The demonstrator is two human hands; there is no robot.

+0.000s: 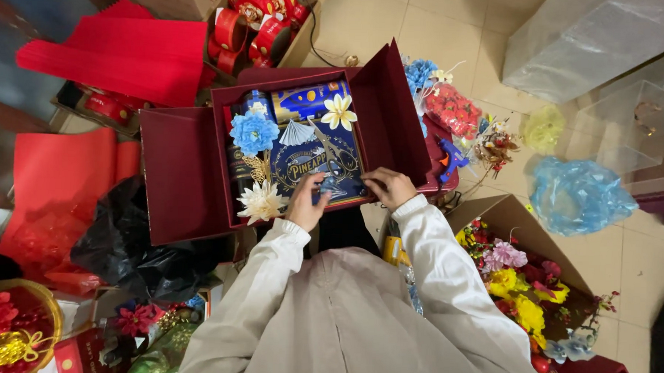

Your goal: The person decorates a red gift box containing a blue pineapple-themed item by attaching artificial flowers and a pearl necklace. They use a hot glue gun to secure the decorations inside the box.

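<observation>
Pale beige long sleeves [386, 313] fill the lower centre of the view, both arms reaching forward into a dark maroon hinged gift box [193, 167] standing open on the floor. Left hand [307, 199]: fingers curled, fingertips pressing on the lower edge of a dark blue printed tin with gold lettering [314, 160] that lies inside the box; whether it pinches anything small cannot be told. Right hand [389, 187]: loosely closed, knuckles up, resting at the box's lower right rim just beside the same tin, with nothing visibly held. Contents of the box, around the tin: blue paper flower [254, 132] at upper left, cream paper flower [260, 202] at lower left near the left hand, white and yellow frangipani flower [340, 112] at top, small white folded paper fan [298, 133] between them. Outside the box, right: blue glue gun [451, 155], red mesh bundle [452, 110], crumpled blue plastic bag [578, 194], cardboard box of mixed artificial flowers [520, 285]. Left: red paper sheets [123, 54], black plastic bag [135, 249]. Top: red ribbon rolls [260, 18]. Beige tiled floor [455, 29] beneath.
</observation>
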